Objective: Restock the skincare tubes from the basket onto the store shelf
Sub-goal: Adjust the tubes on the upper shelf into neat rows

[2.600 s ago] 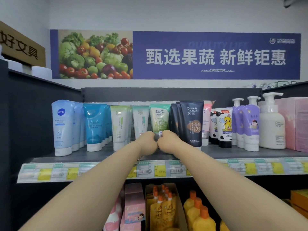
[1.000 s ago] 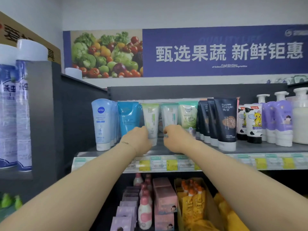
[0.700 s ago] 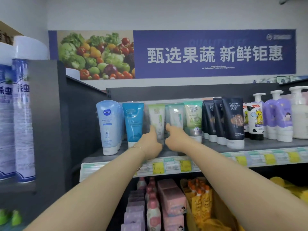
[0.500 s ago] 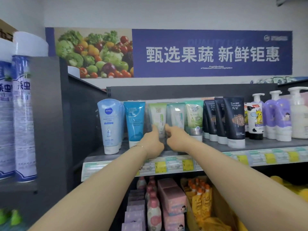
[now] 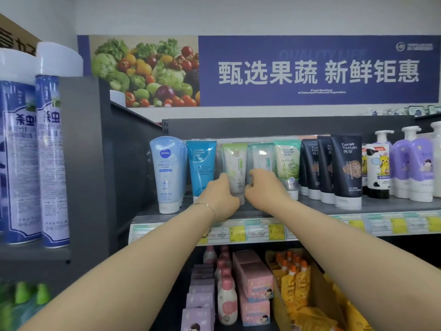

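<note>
Here's the pale green tube (image 5: 235, 163), standing in the front row of the top shelf (image 5: 386, 207). It has a soft green-and-white body with a green panel and small print down the label. The flat crimped end is on top and a pale cap sits at the bottom. It's upright, long axis vertical, cap down on the shelf, label facing out.

It sits between the bright blue tube (image 5: 201, 163) on its left and a white-and-teal tube (image 5: 261, 155) on its right. A light blue NIVEA tube (image 5: 167, 173) closes off the row at the far left. A mint-green Pure Fountain tube (image 5: 287, 163) and the dark navy tubes (image 5: 346, 168) run off to the right.

Both arms are stretched out and up to it. The left hand (image 5: 220, 199), with a thin bracelet (image 5: 202, 204) at the wrist, grips the tube low down. The thumb lies up along its left edge and the rest of the fingers are tucked out of sight behind the hand.

The right hand (image 5: 263, 187) comes in from the other side. Its fingers (image 5: 250, 187) are curled in tight and touch the tube's lower right edge, covering the bottom of the white-and-teal neighbour. Whether they actually pinch the tube or only press against it, I cannot tell from here.

Only the cap end shows in the gap between the two hands. Just below the wrists runs the strip of yellow and green price tags (image 5: 238, 232).
</note>
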`<action>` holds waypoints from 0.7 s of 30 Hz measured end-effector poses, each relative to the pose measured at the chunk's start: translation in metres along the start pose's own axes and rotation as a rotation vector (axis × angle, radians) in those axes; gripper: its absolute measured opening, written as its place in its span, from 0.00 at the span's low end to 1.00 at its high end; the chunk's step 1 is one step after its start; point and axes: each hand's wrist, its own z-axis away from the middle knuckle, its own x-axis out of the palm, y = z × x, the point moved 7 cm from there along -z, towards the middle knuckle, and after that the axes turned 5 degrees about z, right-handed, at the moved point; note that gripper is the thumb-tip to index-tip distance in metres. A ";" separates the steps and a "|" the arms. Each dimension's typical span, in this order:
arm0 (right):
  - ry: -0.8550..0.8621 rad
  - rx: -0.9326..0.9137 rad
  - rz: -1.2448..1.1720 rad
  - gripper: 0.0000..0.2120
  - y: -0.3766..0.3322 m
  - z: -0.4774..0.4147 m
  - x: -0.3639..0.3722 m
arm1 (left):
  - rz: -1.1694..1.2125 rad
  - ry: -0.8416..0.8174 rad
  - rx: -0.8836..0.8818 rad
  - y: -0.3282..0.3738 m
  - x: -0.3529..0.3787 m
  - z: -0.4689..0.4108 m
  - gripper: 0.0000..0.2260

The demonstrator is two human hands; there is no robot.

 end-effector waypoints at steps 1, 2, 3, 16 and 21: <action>0.061 -0.008 0.030 0.08 -0.003 0.002 -0.006 | -0.015 0.026 -0.009 -0.002 -0.008 0.002 0.15; 0.103 -0.024 0.051 0.11 -0.007 0.003 -0.011 | -0.036 0.064 -0.022 -0.004 -0.017 0.004 0.15; 0.124 -0.049 0.049 0.12 -0.012 0.004 -0.014 | -0.057 0.109 -0.040 -0.007 -0.026 0.007 0.15; -0.201 -0.231 -0.202 0.29 -0.071 -0.004 0.036 | -0.100 0.078 -0.165 -0.034 -0.041 0.010 0.18; -0.289 -0.189 -0.209 0.33 -0.069 -0.009 0.056 | -0.078 0.060 -0.138 -0.037 -0.036 0.010 0.14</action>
